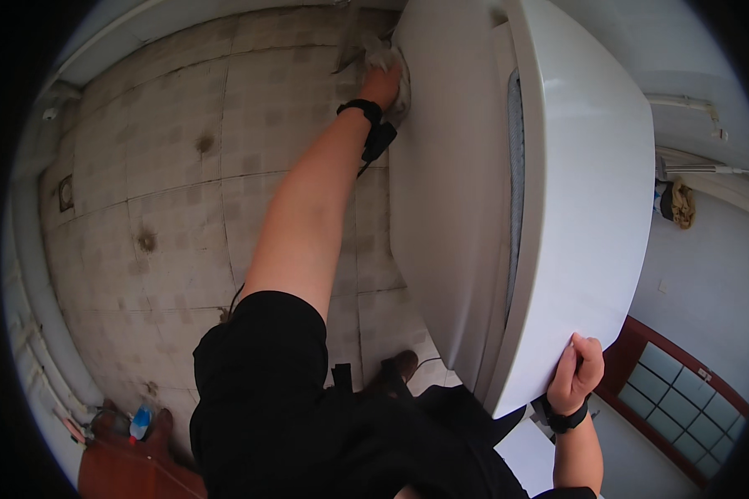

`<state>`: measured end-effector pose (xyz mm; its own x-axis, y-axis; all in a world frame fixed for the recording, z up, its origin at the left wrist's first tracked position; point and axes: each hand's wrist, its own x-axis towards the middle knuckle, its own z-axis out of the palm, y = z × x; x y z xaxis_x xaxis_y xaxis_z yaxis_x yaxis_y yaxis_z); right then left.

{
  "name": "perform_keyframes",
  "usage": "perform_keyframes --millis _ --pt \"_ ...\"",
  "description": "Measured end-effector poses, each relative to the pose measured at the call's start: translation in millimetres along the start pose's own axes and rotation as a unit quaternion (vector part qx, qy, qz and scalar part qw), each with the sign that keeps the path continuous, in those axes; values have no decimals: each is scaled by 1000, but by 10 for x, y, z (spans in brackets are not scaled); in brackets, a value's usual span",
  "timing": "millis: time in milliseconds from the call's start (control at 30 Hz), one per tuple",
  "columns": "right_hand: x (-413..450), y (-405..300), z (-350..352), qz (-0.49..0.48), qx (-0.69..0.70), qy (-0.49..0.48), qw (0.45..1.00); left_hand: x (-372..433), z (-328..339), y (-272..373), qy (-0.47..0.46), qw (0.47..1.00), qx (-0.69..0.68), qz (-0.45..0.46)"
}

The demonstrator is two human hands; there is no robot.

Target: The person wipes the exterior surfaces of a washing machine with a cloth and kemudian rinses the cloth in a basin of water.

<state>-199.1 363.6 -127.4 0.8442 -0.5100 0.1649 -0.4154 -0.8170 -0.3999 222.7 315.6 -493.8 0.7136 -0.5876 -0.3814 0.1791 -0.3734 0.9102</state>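
Observation:
My left hand [382, 86] is at the end of an outstretched arm, holding a pale, crumpled cloth [402, 100] against the side of a white box-shaped appliance [449, 162]. Part of the cloth is hidden by the hand. My right hand [577, 374] rests at the near edge of the appliance's smooth white top [590, 206], its fingers curled in, with no object visible in them. Both wrists wear black bands. Along the upper side of the appliance runs a narrow slot with a grey mesh strip [514, 199].
Stained floor tiles [287, 125] lie left of the appliance, with a floor drain [66, 192] near the wall. A reddish-brown wooden piece of furniture [125, 468] and a blue-labelled bottle [140, 422] are at lower left. A wood-framed panelled door [674, 380] is at right.

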Motion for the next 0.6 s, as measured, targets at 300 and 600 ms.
perform_keyframes --millis 300,600 --pt "23 -37 28 -16 7 20 1000 -1202 57 -326 -38 999 -4 -31" --pt "13 -40 63 -17 11 51 999 -2416 380 -755 -62 985 -135 -87"
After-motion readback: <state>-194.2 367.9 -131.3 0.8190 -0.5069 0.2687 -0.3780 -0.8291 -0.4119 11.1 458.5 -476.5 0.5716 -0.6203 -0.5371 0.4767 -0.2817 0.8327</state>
